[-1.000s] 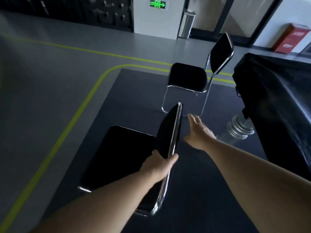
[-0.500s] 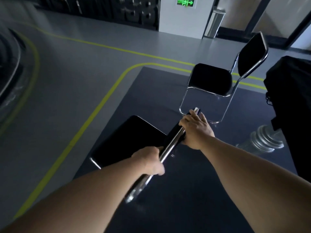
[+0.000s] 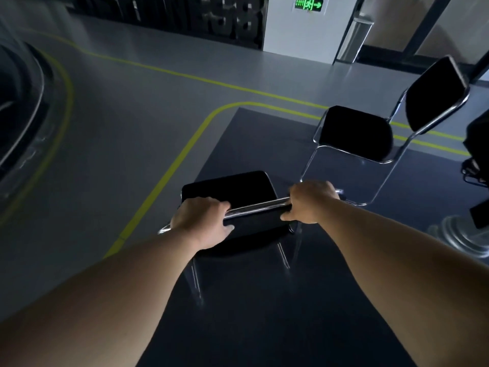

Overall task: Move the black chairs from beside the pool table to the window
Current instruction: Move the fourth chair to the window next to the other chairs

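My left hand (image 3: 201, 221) and right hand (image 3: 311, 201) each curl round the chrome top rail of the nearest black padded chair (image 3: 227, 189), one at either end. My fingers and the rail hide most of its backrest, and its thin legs blur into the dark floor mat (image 3: 264, 327). Beyond it, a second black chrome-framed chair (image 3: 354, 133) stands on the mat. The black-covered pool table (image 3: 479, 139) is cut off at the right edge.
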Available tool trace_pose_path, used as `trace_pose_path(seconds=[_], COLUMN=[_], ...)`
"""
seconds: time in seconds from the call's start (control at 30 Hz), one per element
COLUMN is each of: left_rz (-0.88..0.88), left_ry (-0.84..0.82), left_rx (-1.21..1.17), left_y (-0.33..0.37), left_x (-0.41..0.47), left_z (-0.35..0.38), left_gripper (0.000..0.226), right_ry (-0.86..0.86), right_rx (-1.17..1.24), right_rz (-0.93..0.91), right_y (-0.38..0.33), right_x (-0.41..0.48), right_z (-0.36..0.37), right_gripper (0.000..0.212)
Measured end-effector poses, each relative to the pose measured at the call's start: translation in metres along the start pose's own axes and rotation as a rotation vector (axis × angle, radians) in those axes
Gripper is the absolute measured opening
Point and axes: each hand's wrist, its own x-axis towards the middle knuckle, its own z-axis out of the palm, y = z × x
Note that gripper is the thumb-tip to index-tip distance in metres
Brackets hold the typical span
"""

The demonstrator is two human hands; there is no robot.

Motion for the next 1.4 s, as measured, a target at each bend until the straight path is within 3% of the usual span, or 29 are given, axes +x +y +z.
trace_pose_path(seconds=[0.17, 0.3, 0.47, 0.7, 1.4], left_rz=[0.084, 0.156, 0.197, 0.281, 0.521], left_ry=[0.020, 0.050, 0.041, 0.070, 0.068], left_rx=[0.021, 0.060, 0.051, 0.099, 0.063], left_y=[-0.060, -0.110, -0.149, -0.194, -0.298], left_x=[0.039, 0.081, 0.132, 0.221, 0.537], left_z=[0.000, 0.003, 0.008, 0.011, 0.010], left_gripper=[0.043, 0.043, 0.039, 0.040, 0.037], right_ry=[-0.039, 0.049, 0.131, 0.174, 0.142], right_rx=[0.032, 0.080, 0.042, 0.045, 0.148], right_rz=[-0.067, -0.023, 0.053, 0.140, 0.374], right_y=[-0.009, -0.024, -0.032, -0.026, 0.042], right_x=[0.050, 0.091, 0.134, 0.201, 0.445], right_z=[-0.009, -0.016, -0.022, -0.040, -0.112], right_gripper=[0.049, 0.042, 0.048, 0.056, 0.043])
